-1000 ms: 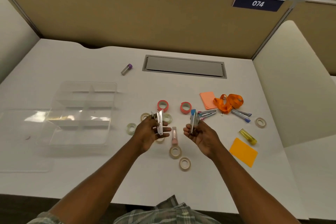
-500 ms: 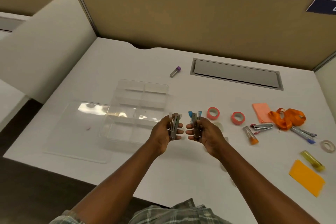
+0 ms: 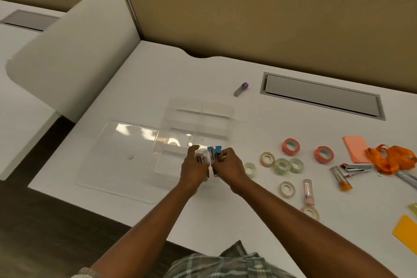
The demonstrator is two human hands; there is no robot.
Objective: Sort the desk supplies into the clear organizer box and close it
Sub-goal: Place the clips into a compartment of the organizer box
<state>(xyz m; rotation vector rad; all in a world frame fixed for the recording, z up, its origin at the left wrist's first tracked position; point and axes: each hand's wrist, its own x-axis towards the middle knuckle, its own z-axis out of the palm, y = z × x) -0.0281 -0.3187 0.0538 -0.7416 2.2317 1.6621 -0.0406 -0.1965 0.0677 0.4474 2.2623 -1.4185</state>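
Note:
The clear organizer box (image 3: 198, 117) with dividers stands open on the white desk, its flat lid (image 3: 117, 156) lying to its left. My left hand (image 3: 195, 168) grips a bundle of grey, white-capped lead tubes (image 3: 201, 157) over the box's near right compartment. My right hand (image 3: 228, 167) holds blue-capped tubes (image 3: 214, 151) right beside it, the two hands almost touching. Loose on the desk to the right lie several tape rolls (image 3: 281, 166), two orange-pink tape rolls (image 3: 291, 146), a pink tube (image 3: 308, 192) and a stapler (image 3: 355, 167).
A purple-capped tube (image 3: 241, 89) lies behind the box. An orange lanyard (image 3: 392, 158), a pink note pad (image 3: 355, 148) and an orange card (image 3: 406, 231) sit at the far right. A grey cable hatch (image 3: 320, 96) is set into the desk. Partition walls stand behind and left.
Both hands carried their tube bundles left from the middle of the desk to the box's near right corner and came close together. The view swung left.

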